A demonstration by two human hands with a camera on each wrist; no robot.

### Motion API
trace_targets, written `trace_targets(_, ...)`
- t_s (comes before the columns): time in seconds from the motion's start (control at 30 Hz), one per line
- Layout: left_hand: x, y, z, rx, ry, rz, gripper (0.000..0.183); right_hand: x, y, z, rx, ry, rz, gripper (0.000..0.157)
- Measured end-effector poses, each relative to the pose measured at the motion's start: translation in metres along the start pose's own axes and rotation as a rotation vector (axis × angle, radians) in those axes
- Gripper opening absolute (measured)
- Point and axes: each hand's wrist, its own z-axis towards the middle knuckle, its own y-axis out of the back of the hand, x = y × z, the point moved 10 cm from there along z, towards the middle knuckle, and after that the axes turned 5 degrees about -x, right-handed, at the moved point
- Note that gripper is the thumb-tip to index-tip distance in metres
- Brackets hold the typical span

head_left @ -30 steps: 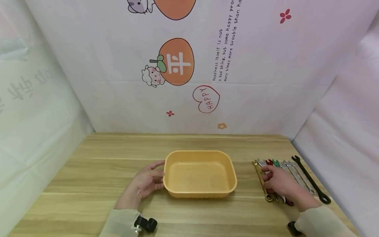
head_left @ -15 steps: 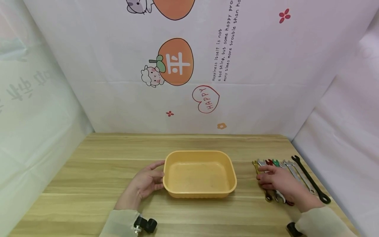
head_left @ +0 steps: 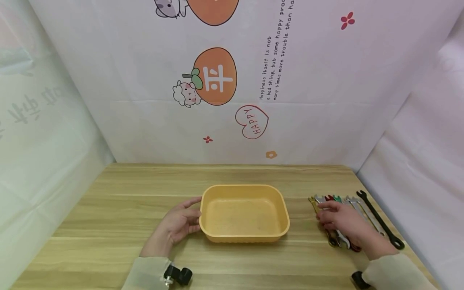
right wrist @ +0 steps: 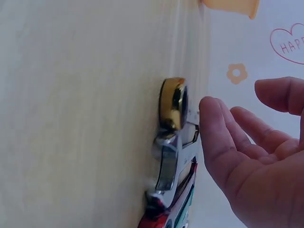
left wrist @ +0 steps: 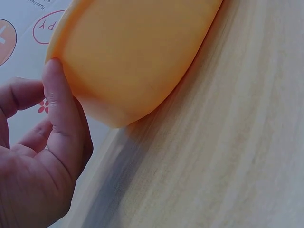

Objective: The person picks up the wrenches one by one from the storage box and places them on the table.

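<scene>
My left hand (head_left: pixel 178 222) rests its fingertips against the left side of a yellow plastic basin (head_left: pixel 244 238); in the left wrist view one fingertip meets its rim (left wrist: pixel 56 56). Over a row of combination wrenches on the right, my right hand (head_left: pixel 343 223) has its fingers extended and the thumb apart. Nearest to those fingers is a gold wrench (head_left: pixel 332 241), its ring end (right wrist: pixel 173 104) plain in the right wrist view. Beside it lies a silver wrench (head_left: pixel 342 241). Red (head_left: pixel 328 197) and green (head_left: pixel 337 199) wrench ends show beyond the hand, which hides their middles.
A long black wrench (head_left: pixel 380 219) lies at the right end of the row, near the edge of the wooden table (head_left: pixel 145 181). White printed sheets (head_left: pixel 308 133) hang behind and at both sides.
The right hand shifted left, then slightly back right. The gold wrench's ring end has moved a little right, closer to the silver one. Left hand and basin have stayed put.
</scene>
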Motion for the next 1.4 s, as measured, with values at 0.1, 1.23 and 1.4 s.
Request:
trace_targets(0.1, -0.001, -0.001, 0.001, -0.001, -0.009, 0.013, 0.061, 0.006, 0.005, -0.001, -0.045, 0.032, -0.087, 0.055)
trace_targets(1.23, -0.062, 0.031, -0.002, -0.443, -0.265, 1.553, 0.077, 0.067, -0.060, 0.017, -0.357, 0.085, -0.763, 0.099)
trace_targets(1.4, -0.056, 0.036, 0.004, -0.421, -0.222, 1.584, 0.079, 0.059, -0.066, 0.020, -0.354, 0.067, -0.783, 0.106)
